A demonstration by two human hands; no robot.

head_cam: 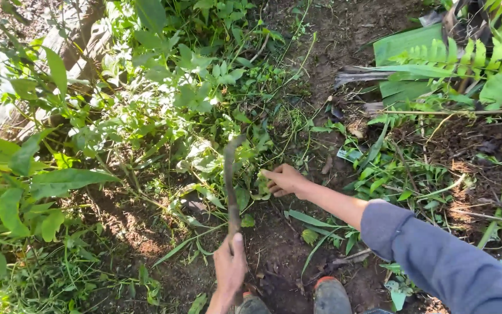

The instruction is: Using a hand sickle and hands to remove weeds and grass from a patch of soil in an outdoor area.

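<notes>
a long, dark, slightly curved blade (pixel 229 180) stands nearly upright over the soil, its tip among low green weeds (pixel 261 185) beside it.

boots (pixel 329 296): cut by bottom edge | sickle handle: hidden in left hand (pixel 229 268)

Bare soil (pixel 280 244) between the hands gives free passage; dense leafy weeds (pixel 169 104) block the left and far side.

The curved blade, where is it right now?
In the head view, lower centre: the curved blade rises from the left hand, its tip among green weeds just left of the right hand.
</notes>
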